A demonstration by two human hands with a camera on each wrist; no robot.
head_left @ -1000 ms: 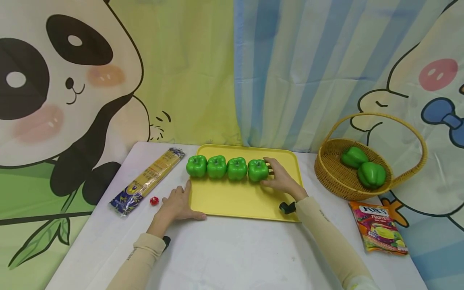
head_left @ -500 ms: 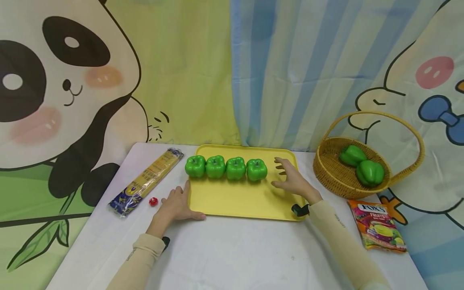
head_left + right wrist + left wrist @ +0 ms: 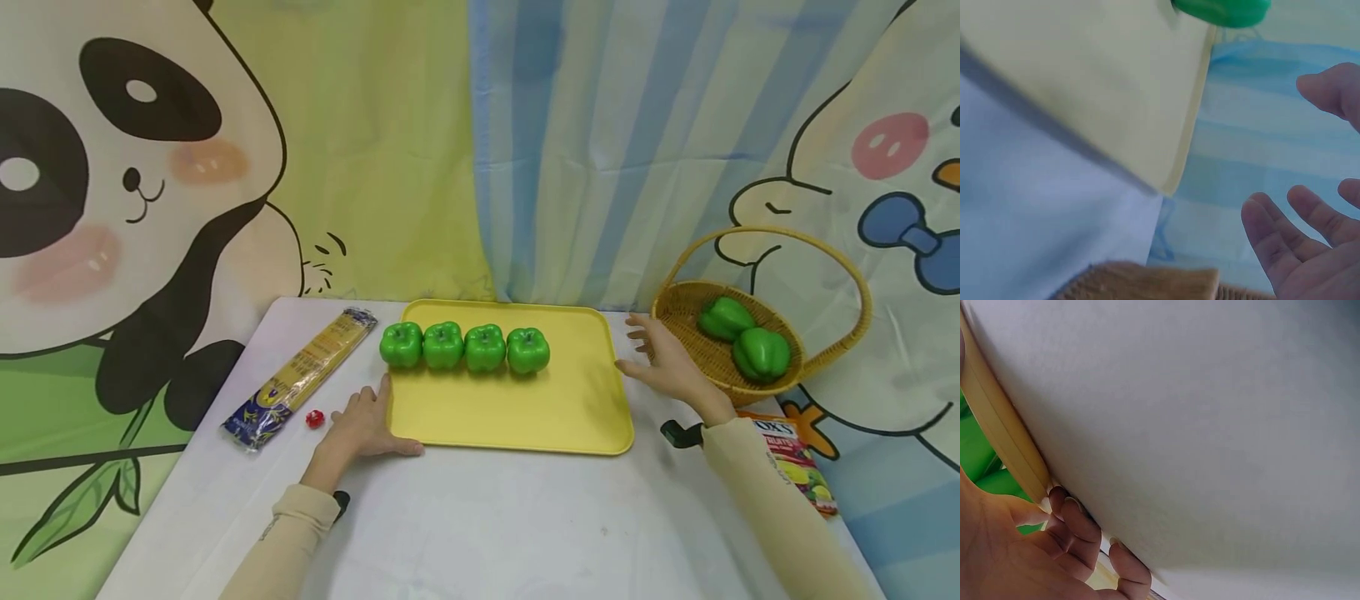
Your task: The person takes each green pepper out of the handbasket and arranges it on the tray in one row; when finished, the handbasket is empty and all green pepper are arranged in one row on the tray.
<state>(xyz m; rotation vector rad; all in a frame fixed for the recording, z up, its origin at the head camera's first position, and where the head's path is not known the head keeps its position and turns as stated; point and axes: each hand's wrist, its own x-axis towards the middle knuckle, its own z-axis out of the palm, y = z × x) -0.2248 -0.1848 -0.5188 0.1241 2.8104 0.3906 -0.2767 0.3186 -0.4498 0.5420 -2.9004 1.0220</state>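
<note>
Several green bell peppers stand in a row along the far part of a yellow tray. My left hand rests at the tray's near left corner, with its fingers and thumb spread along the rim. In the left wrist view, the fingertips of the left hand touch the white table beside the tray edge. My right hand hovers between the tray's right edge and a wicker basket, fingers parted and holding nothing. Two more green bell peppers lie inside the basket.
A long pack of pasta lies left of the tray, beside a small red object. At the right, a candy bag is partly covered by the right sleeve. Printed curtains hang behind the table.
My right hand has let go of the rightmost bell pepper and moved right, off the tray, to the basket's near side. The left hand stays at the tray corner.
</note>
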